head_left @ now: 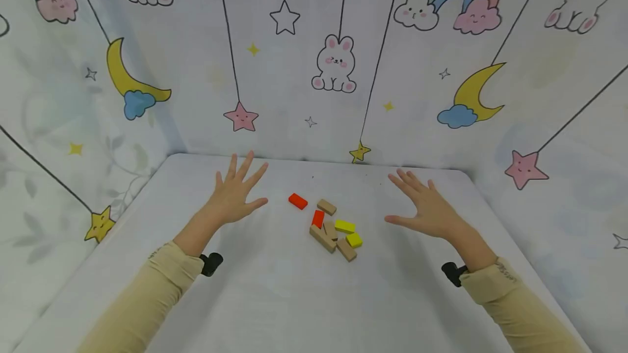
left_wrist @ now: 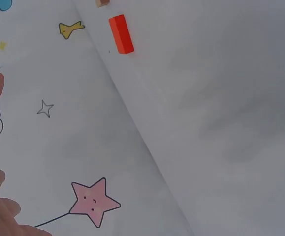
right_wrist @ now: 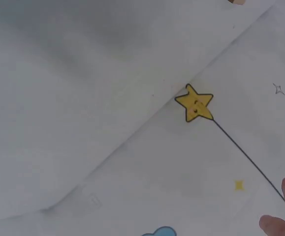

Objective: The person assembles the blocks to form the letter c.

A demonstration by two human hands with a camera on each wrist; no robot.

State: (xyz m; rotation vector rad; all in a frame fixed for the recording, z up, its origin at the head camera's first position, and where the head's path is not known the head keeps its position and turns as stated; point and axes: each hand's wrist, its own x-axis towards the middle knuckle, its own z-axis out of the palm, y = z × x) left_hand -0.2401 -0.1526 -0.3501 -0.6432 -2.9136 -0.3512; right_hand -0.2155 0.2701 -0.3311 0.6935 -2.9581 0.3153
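Spread fingers show on my left hand [head_left: 233, 198], held above the table left of a loose group of small blocks. On the other side of the group my right hand [head_left: 427, 208] also has its fingers spread. Neither hand touches anything. Farthest back lies a red block [head_left: 297, 201], near a wooden block [head_left: 326, 207]. A second red block [head_left: 318, 218] touches the plain wooden ones, among them a longer wooden block [head_left: 322, 238]. Two yellow blocks, one longer [head_left: 345, 226] and one shorter [head_left: 354, 240], lie at the group's right. In the left wrist view a red block [left_wrist: 121, 34] appears near the top.
The white table [head_left: 275, 298] meets a patterned wall covering [head_left: 294, 80] at its back edge, with more covering at both sides. Each wrist wears a black camera, one at the left [head_left: 211, 264] and one at the right [head_left: 454, 274].
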